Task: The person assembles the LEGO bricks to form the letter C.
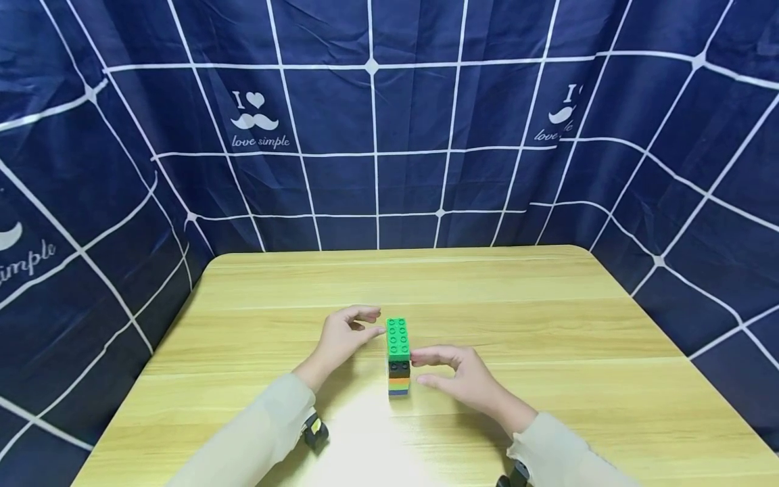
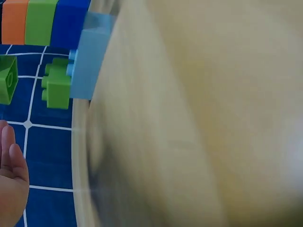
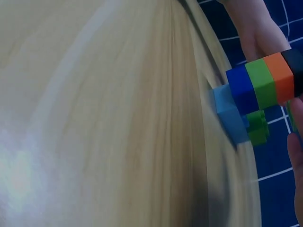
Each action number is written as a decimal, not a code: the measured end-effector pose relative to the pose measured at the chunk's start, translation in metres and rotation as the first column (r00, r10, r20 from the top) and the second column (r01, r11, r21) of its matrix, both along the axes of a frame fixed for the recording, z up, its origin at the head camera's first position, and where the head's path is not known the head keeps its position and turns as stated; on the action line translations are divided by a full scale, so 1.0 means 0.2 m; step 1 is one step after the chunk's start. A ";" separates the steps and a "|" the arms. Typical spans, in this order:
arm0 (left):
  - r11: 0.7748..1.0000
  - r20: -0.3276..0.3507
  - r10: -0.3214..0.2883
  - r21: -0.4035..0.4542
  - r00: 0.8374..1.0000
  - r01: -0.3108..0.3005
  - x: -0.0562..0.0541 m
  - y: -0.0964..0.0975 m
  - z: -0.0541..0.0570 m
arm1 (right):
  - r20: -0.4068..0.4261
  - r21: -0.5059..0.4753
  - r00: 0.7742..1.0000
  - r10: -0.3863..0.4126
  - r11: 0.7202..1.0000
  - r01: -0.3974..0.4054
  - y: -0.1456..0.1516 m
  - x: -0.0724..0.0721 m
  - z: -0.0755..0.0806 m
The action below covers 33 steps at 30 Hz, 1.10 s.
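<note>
A tower of toy building bricks stands on the table, topped by a long green brick (image 1: 398, 338). Below it come a black brick (image 1: 399, 369), an orange brick (image 2: 13, 22), a lime brick (image 2: 39, 22) and a blue brick (image 2: 70, 23). A light blue brick (image 2: 90, 61) lies at the base, bearing a small green brick (image 2: 58, 87). To the tower's left, my left hand (image 1: 343, 335) holds nothing, its thumb tip close to the green brick. My right hand (image 1: 459, 375) has relaxed fingers, fingertips right at the tower's right side near the top, without gripping it.
The wooden table (image 1: 274, 284) extends around the tower on every side. Dark blue curtain (image 1: 408, 169) with white grid lines hangs behind the table and along both sides. A strong glare falls on the near part of the tabletop.
</note>
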<state>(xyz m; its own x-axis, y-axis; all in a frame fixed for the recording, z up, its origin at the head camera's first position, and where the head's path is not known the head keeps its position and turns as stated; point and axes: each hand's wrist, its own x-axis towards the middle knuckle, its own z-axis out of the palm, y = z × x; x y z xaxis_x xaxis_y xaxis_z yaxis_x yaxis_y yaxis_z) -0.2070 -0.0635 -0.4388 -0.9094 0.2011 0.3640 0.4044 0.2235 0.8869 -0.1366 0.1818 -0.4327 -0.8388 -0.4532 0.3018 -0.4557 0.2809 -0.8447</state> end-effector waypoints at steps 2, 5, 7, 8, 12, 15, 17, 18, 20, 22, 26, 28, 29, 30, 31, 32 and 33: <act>1.000 -0.009 -0.009 -0.007 1.000 0.009 -0.01 0.01 0.01 | -0.008 0.010 1.000 0.014 1.000 -0.014 -0.01 0.00 0.00; 1.000 -0.015 -0.022 -0.002 1.000 0.022 0.00 0.02 0.03 | -0.008 0.011 1.000 0.012 1.000 -0.012 0.00 0.00 0.01; 1.000 -0.013 -0.021 0.011 1.000 0.021 0.01 0.01 0.04 | -0.013 0.010 1.000 -0.016 1.000 0.016 0.00 -0.02 0.01; 1.000 -0.007 -0.018 0.021 1.000 0.018 0.02 0.01 0.04 | -0.025 0.010 0.999 -0.031 0.999 0.031 0.00 -0.03 0.01; 1.000 0.003 -0.016 0.025 1.000 0.016 0.12 -0.01 0.09 | -0.089 0.015 0.994 -0.061 0.998 0.062 0.01 -0.10 0.02; 0.999 -0.017 -0.024 -0.039 1.000 0.023 0.19 -0.01 0.08 | -0.100 0.019 0.995 -0.026 0.999 0.028 -0.01 -0.14 0.06; 0.994 -0.021 -0.020 -0.105 1.000 0.018 0.23 -0.01 0.07 | -0.086 0.035 0.996 0.006 0.999 -0.003 -0.03 -0.17 0.08; 0.991 -0.038 -0.019 -0.136 0.999 0.013 0.24 0.00 0.05 | -0.072 0.045 0.997 0.023 0.999 -0.020 -0.03 -0.18 0.08; 0.983 -0.043 -0.005 -0.182 0.999 -0.003 0.26 0.02 0.01 | -0.075 0.064 0.995 0.069 0.996 -0.064 -0.04 -0.21 0.08; 0.976 -0.037 0.008 -0.218 0.999 -0.016 0.28 0.04 0.00 | -0.071 0.079 0.993 0.099 0.993 -0.093 -0.05 -0.22 0.08; 0.969 -0.025 0.015 -0.245 1.000 -0.021 0.30 0.07 -0.02 | -0.067 0.077 0.991 0.115 0.991 -0.109 -0.06 -0.25 0.07; 0.971 -0.014 0.006 -0.239 1.000 -0.010 0.31 0.07 -0.02 | -0.055 0.073 0.994 0.091 0.994 -0.087 -0.05 -0.25 0.07; 0.972 -0.009 0.003 -0.234 1.000 -0.005 0.31 0.07 -0.02 | -0.051 0.073 0.996 0.074 0.995 -0.071 -0.05 -0.24 0.07; 0.975 -0.004 -0.002 -0.224 1.000 0.002 0.31 0.06 -0.03 | -0.046 0.078 0.998 0.053 0.996 -0.049 -0.04 -0.24 0.07; 0.977 0.004 -0.008 -0.211 1.000 0.009 0.31 0.05 -0.03 | -0.042 0.078 0.999 0.035 0.996 -0.031 -0.03 -0.23 0.07; 0.980 0.007 -0.013 -0.197 1.000 0.015 0.31 0.04 -0.03 | -0.037 0.079 0.999 0.017 0.997 -0.014 -0.02 -0.23 0.07; 0.982 0.011 -0.015 -0.186 1.000 0.017 0.31 0.03 -0.03 | -0.029 0.075 1.000 0.003 0.997 0.000 -0.01 -0.22 0.07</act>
